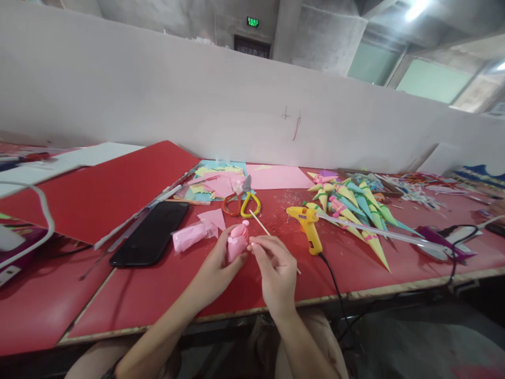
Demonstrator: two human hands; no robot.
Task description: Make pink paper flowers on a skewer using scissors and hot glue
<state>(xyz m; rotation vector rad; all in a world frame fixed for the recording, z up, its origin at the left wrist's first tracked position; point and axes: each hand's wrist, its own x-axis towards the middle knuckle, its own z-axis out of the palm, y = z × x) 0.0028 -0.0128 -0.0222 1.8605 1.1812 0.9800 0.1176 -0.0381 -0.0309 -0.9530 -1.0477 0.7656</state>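
My left hand [215, 271] is closed around a small pink clay figure [236, 243], which has a darker pink ridged part and a little ball on top. At the figure's right side, the thumb and fingers of my right hand [278, 273] are pinched together. What they hold, if anything, is too small to tell. A thin wooden stick [259, 223] lies on the table behind and partly under my right hand. To the left of my hands is a pink clay lump in clear wrapping [191, 238], beside a pink paper piece [215, 217].
Scissors [245, 204] with red and yellow handles lie behind the hands. A yellow glue gun [306, 223] with a long clear stick rests at right, near several paper cones [355, 208]. A black phone [152, 234] and red sheet [118, 184] are at left, before a white partition [158, 89].
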